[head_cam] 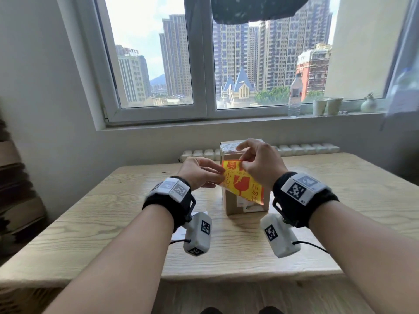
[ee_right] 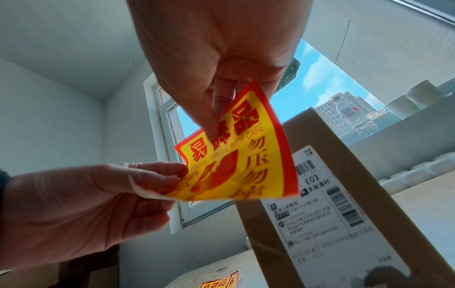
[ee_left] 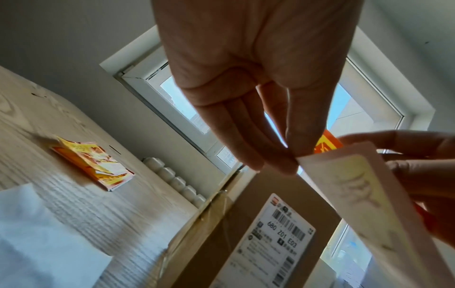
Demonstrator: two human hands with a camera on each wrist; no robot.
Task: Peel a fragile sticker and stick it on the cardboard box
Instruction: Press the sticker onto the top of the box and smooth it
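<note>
A red and yellow fragile sticker (head_cam: 246, 186) hangs in the air in front of the upright cardboard box (head_cam: 233, 206), which stands on the wooden table (head_cam: 113, 223). My right hand (head_cam: 243, 165) pinches the sticker (ee_right: 248, 155) near its top edge between thumb and fingers. My left hand (head_cam: 221, 175) pinches the left corner of the white backing paper (ee_left: 357, 194). In the right wrist view the backing shows white under the sticker's left edge. The box (ee_right: 344, 165) carries a white shipping label (ee_left: 278, 239) on the side facing me.
A small stack of the same stickers (ee_left: 98, 167) lies on the table left of the box. A white sheet (ee_left: 37, 233) lies near my left wrist. On the windowsill behind stand a water bottle (head_cam: 294, 96), cups (head_cam: 326, 106) and a small vase (head_cam: 368, 104).
</note>
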